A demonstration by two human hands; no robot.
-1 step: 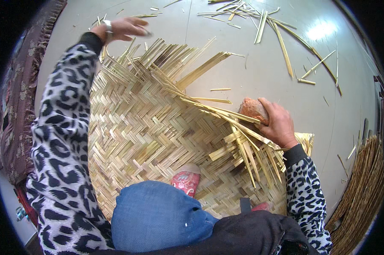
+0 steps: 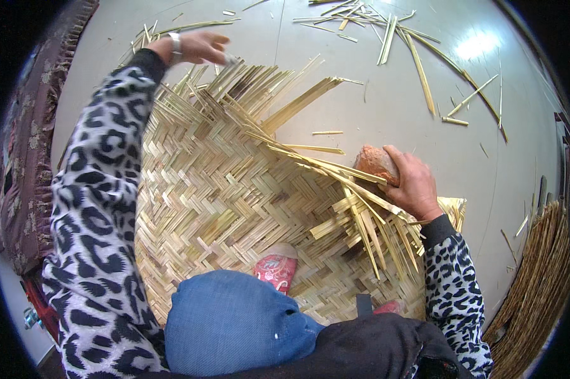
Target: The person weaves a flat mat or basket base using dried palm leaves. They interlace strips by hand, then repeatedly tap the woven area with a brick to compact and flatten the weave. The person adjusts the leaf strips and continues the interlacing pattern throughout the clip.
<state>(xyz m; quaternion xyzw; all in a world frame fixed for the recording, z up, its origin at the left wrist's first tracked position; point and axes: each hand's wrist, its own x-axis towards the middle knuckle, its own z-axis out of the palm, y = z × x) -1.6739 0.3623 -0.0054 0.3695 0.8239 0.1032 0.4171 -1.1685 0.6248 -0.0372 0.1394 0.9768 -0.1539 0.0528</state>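
Under my feet lies a woven mat of flat split strips [image 2: 203, 189] in a zigzag pattern, its far edge ending in loose strip ends. My left hand [image 2: 199, 47] hovers over the far left edge, slightly blurred, fingers stretched and apart. Something pale shows at a fingertip; I cannot make out what. At the right edge, my right hand [image 2: 416, 186] is closed around a rough reddish broken brick [image 2: 376, 163], which rests beside the mat's edge. Several loose strips [image 2: 367, 221] cross the mat below that hand, some folded back over the weave.
Cut strips [image 2: 417, 69] lie scattered over the pale floor beyond the mat. A stack of brown stalks [image 2: 537, 271] stands at the right. Dark patterned cloth [image 2: 35, 139] hangs along the left. My shoe [image 2: 276, 268] is on the mat.
My left hand has moved a little to the right, closer to the strip ends at the far edge. My right hand and the brick have stayed in place.
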